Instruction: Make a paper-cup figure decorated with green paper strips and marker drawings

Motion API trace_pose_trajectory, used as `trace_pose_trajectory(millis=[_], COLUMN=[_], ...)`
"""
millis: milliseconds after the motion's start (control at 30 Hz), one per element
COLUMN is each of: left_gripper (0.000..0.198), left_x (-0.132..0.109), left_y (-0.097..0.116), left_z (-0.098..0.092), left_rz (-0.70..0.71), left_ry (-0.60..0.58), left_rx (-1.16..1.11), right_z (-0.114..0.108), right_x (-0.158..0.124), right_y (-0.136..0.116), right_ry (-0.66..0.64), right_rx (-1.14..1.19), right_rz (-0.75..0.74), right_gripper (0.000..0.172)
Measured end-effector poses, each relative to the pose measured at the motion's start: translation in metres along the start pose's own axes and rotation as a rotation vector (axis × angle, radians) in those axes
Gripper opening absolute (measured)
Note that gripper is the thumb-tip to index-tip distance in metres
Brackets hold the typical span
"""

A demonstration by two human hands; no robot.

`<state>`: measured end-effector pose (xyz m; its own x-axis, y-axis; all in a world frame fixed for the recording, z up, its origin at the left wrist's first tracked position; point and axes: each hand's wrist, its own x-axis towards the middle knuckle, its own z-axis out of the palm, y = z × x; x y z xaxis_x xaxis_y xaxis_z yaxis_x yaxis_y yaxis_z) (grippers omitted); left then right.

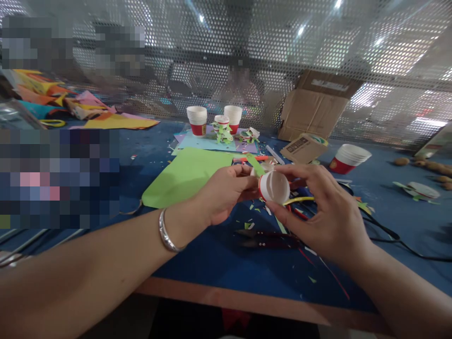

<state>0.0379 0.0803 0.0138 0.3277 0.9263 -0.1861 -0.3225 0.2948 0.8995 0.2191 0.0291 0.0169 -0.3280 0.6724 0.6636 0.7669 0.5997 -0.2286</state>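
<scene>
Hands [332, 219] amid scraps [248, 226], near snips [262, 234]

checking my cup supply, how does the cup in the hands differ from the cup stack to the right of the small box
The cup is single, while the stack shows several nested rims. The cup is gripped by the right hand; the stack stands on the table. The cup is tipped, its opening towards the camera, whereas the stack has its rims up. Both show white and red.
</scene>
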Motion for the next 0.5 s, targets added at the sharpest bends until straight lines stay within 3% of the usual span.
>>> trace_pose_trajectory(millis=[500], left_gripper=[0.017], left_x=[-0.0077], left_y=[0.0000], left_z=[-0.0001], left_rz=[-0.036], left_ry=[-0.187], left_rx=[0.071], right_z=[0.0012], right_x=[0.0011], right_y=[0.0111], right_ry=[-0.023], right_rx=[0.030], right_rz=[0.031], right_gripper=[0.035])
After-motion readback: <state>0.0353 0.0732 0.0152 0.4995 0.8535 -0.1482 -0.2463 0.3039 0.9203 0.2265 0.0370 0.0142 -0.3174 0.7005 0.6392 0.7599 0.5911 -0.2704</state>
